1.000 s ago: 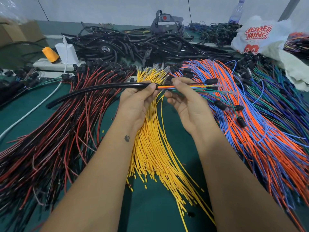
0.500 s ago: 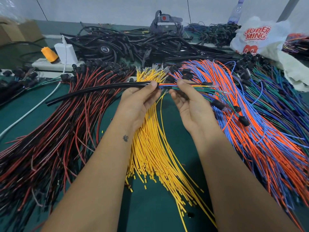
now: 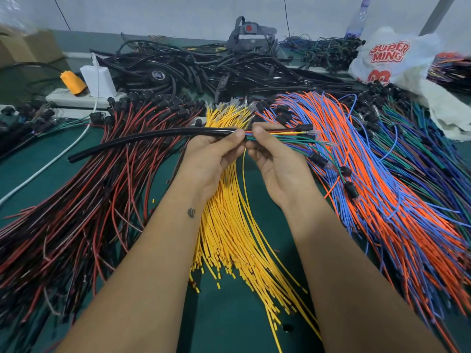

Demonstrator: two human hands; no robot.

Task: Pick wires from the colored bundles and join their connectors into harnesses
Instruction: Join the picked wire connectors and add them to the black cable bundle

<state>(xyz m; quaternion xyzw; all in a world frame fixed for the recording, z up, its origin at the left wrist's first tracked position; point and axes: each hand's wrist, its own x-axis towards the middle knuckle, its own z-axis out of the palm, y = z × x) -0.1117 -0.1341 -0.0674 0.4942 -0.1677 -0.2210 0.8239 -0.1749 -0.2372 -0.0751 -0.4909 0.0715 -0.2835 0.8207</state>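
Note:
My left hand (image 3: pixel 214 154) pinches the right end of a long black sleeve tube (image 3: pixel 142 140) that runs out to the left above the wires. Out of that end comes a small bunch of mixed wires (image 3: pixel 283 136), red, yellow, green and blue, with black connectors (image 3: pixel 304 127) and clear terminals on their right ends. My right hand (image 3: pixel 276 159) pinches this bunch right beside the tube mouth. Both hands hang above the yellow wire bundle (image 3: pixel 229 225). The red and black bundle (image 3: pixel 84 200) lies to the left, the orange and blue bundle (image 3: pixel 382 187) to the right.
Green table mat (image 3: pixel 229 322). Black cable pile (image 3: pixel 204 70) at the back with a head-strap device (image 3: pixel 251 36). White adapter (image 3: pixel 98 81) and orange spool (image 3: pixel 72 82) on a power strip back left. White plastic bag (image 3: pixel 390 57) back right; green and purple wires (image 3: pixel 433 138) far right.
My right hand has slid left along the wire bunch until it sits next to the tube mouth. More of the coloured wires now shows to its right. The left hand has held still.

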